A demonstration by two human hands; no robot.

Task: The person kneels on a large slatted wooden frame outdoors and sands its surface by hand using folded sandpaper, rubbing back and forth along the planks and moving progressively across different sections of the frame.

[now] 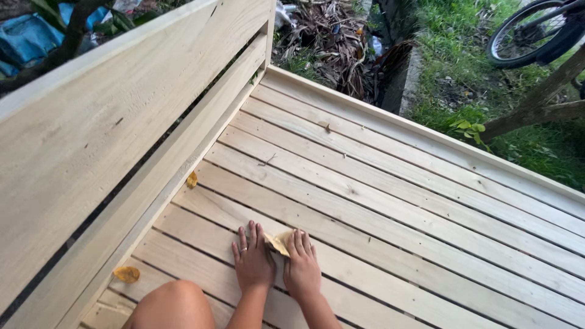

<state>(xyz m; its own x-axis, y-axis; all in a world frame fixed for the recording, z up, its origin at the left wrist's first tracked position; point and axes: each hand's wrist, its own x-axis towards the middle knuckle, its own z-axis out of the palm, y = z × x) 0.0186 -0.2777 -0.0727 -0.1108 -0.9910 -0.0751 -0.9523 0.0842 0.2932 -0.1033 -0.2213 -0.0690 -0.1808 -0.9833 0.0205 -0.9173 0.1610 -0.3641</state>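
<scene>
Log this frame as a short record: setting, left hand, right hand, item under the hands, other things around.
setting: outdoors, pale slatted wooden bench
left hand: flat on the slats, ring on one finger
right hand: flat, fingers pressing the yellowish folded sheet
sheet: lies between both hands, kind unclear
knee: bare, bottom left
dry leaves: by the backrest
background: grass, bicycle wheel

Pale wood, yellow paper, green surround

Under my left hand (253, 265) and right hand (301, 271) I see pale cream slats (378, 207) with dark gaps; a tan-yellow folded sheet (280, 242) between my fingers; yellow-orange leaves (127, 274) left of them; green grass (463, 49) and a black bicycle wheel (536, 30) far beyond.
</scene>
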